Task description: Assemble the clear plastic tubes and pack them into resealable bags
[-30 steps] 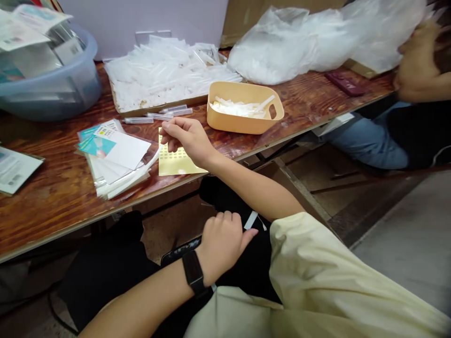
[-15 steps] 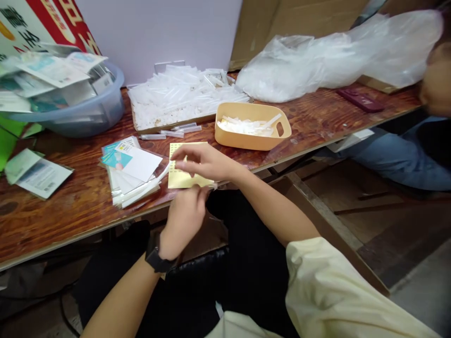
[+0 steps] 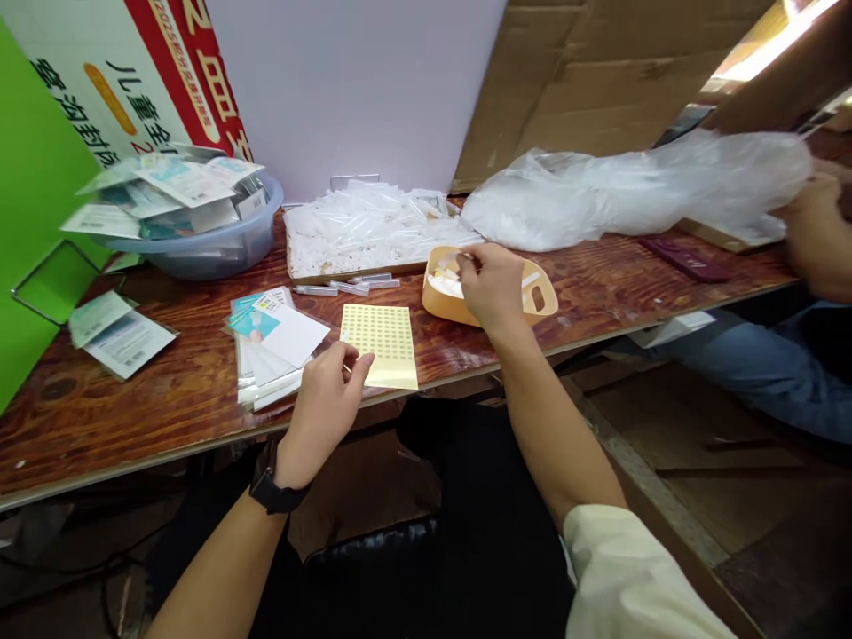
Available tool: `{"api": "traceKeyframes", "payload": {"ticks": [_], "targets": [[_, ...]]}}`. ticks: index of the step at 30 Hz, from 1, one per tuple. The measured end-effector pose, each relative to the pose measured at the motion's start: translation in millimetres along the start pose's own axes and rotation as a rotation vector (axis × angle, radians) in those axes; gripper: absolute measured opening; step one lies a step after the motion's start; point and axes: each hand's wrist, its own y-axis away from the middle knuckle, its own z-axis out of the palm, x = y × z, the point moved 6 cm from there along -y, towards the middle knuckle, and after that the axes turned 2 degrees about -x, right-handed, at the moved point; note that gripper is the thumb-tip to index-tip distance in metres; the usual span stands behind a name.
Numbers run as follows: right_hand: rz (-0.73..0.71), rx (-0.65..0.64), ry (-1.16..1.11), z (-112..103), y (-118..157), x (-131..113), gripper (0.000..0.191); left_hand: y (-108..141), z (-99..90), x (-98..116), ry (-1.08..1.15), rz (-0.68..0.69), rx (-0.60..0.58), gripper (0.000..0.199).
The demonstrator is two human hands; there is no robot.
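Note:
My left hand [image 3: 329,386] is at the table's front edge, by the lower left of a yellow sheet of small round stickers [image 3: 381,333]. Its fingers are curled toward the thumb; what lies in them, if anything, is hidden. My right hand [image 3: 496,286] reaches over an orange-yellow plastic bin [image 3: 453,308], fingertips pinched above the white strips [image 3: 445,282] inside. Whether a strip is between those fingertips I cannot make out. Left of the sheet lies a stack of printed cards and clear sleeves [image 3: 283,342].
Behind are a shallow box of clear plastic tubes [image 3: 373,226], several loose tubes [image 3: 350,287] and a large clear bag [image 3: 565,200]. A blue basin [image 3: 232,244] of packets stands left. A dark red phone [image 3: 685,259] and another person's arm [image 3: 822,231] are right.
My right hand has moved from above the sticker sheet to the bin. My left hand has moved away from it toward the sheet's lower left. The view has tilted up.

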Motion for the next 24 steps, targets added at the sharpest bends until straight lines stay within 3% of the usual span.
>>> {"api": "traceKeyframes", "payload": {"ticks": [2,5,9,13,16,18,21,24], "targets": [[0.127,-0.199,0.313,8.4,-19.4,21.3,0.033,1.2,1.0,2.1,-0.022,0.018,-0.011,0.022],[0.218,-0.407,0.461,20.4,-32.0,35.2,0.039,4.1,4.1,5.5,0.013,0.015,-0.048,0.020],[0.273,-0.338,0.541,19.3,-32.8,35.1,0.052,7.5,6.7,9.6,0.065,-0.010,-0.083,0.019],[0.219,-0.254,0.576,13.0,-28.4,27.9,0.039,10.7,8.5,13.0,0.046,0.010,-0.100,0.019],[0.060,-0.086,0.521,11.4,-26.8,0.6,0.038,13.6,9.8,13.9,0.040,0.023,-0.105,0.019],[-0.130,-0.064,0.443,25.6,-22.7,-31.1,0.039,15.2,11.0,14.5,0.020,0.038,-0.101,0.019],[-0.385,-0.339,0.428,78.0,-9.2,-78.1,0.039,16.5,13.5,14.8,-0.032,0.068,-0.095,0.020],[-0.424,-0.463,0.441,121.8,-1.8,-104.2,0.033,17.0,14.9,12.0,-0.025,0.067,-0.096,0.020]]}}
